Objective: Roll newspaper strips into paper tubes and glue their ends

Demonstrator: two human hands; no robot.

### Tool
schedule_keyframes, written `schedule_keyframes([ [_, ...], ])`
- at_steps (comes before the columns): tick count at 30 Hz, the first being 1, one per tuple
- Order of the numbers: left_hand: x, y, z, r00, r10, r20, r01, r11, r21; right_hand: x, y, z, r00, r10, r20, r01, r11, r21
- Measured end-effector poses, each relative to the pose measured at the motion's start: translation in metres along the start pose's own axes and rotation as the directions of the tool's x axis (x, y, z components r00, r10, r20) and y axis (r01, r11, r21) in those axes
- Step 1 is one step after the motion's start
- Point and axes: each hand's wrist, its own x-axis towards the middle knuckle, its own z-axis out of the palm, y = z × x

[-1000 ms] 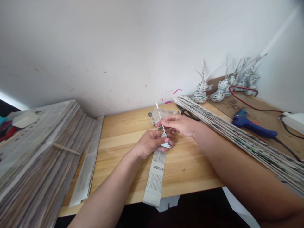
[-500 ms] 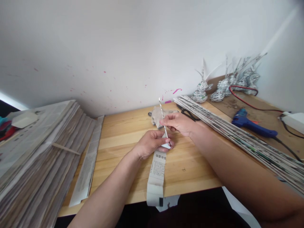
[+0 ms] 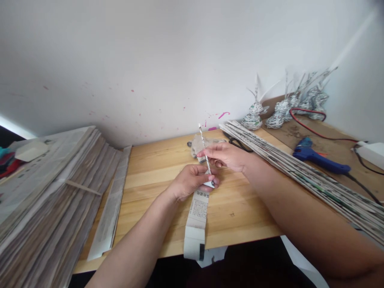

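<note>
A newspaper strip (image 3: 196, 218) runs up from the table's front edge into my left hand (image 3: 193, 180), its lower end hanging over that edge. My left hand is closed on the strip where it winds into a thin rolled paper tube (image 3: 202, 137). Higher up, the fingers of my right hand (image 3: 223, 155) pinch the tube, which leans slightly left with its tip above the table. Behind the hands lies a crumpled beige cloth-like thing (image 3: 197, 145), partly hidden. Black-handled scissors (image 3: 240, 143) lie beyond my right wrist, partly covered.
Stacked newspaper strips (image 3: 69, 192) fill the left side, beside a thin flat pile (image 3: 112, 204). At right lie a long bundle of paper tubes (image 3: 288, 168), a blue glue gun (image 3: 322, 156) and a red cable (image 3: 312, 130). Woven paper figures (image 3: 252, 117) stand at the back right.
The tube has turned a little and its tip has shifted slightly left. My right fingers have moved a bit left along with it. The strip's lower end has swung slightly left.
</note>
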Motion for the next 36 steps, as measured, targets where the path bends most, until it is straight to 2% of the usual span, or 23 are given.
schedule_keyframes([
  [2, 0.000, 0.000, 0.000, 1.000, -0.004, -0.002, 0.004, 1.000, -0.002, 0.000, 0.000, 0.001, 1.000, 0.002, -0.007, -0.002, 1.000, -0.013],
  [5, 0.000, 0.000, 0.000, 1.000, -0.019, -0.008, 0.019, 1.000, 0.005, 0.000, -0.001, 0.002, 0.992, -0.001, -0.125, -0.001, 1.000, -0.022],
  [6, 0.000, 0.000, 0.000, 1.000, -0.020, -0.012, 0.020, 1.000, 0.009, 0.000, -0.001, 0.002, 0.993, 0.001, -0.119, -0.004, 1.000, -0.022],
  [10, 0.001, -0.001, -0.001, 1.000, 0.007, -0.016, -0.007, 1.000, 0.002, -0.001, -0.003, 0.001, 0.999, 0.007, 0.034, -0.006, 1.000, -0.017],
  [15, 0.001, -0.002, -0.001, 1.000, 0.005, -0.012, -0.005, 1.000, -0.018, -0.001, -0.002, 0.005, 0.993, 0.005, -0.119, -0.003, 1.000, 0.016],
  [20, 0.002, -0.004, -0.001, 1.000, -0.014, -0.005, 0.014, 0.999, -0.042, 0.001, 0.000, 0.001, 0.999, -0.018, -0.051, 0.022, 0.997, 0.068],
  [25, 0.001, -0.002, 0.000, 1.000, -0.001, 0.005, 0.002, 0.998, -0.059, 0.001, -0.001, 0.002, 0.995, -0.027, -0.097, 0.036, 0.995, 0.090],
  [27, 0.000, 0.002, -0.001, 0.999, 0.024, -0.043, -0.027, 0.997, -0.074, 0.000, -0.002, 0.003, 0.997, -0.011, -0.074, 0.016, 0.998, 0.057],
  [30, 0.000, 0.008, -0.007, 0.978, 0.105, -0.178, -0.122, 0.988, -0.089, 0.000, -0.002, 0.004, 1.000, 0.014, -0.024, -0.014, 1.000, -0.004],
  [33, 0.003, 0.012, -0.014, 0.924, 0.168, -0.342, -0.219, 0.969, -0.116, 0.000, 0.002, 0.008, 1.000, 0.013, -0.007, -0.014, 0.997, -0.080],
  [36, 0.006, 0.013, -0.018, 0.877, 0.168, -0.449, -0.267, 0.949, -0.166, 0.001, 0.008, 0.015, 0.999, -0.014, -0.032, 0.010, 0.991, -0.134],
])
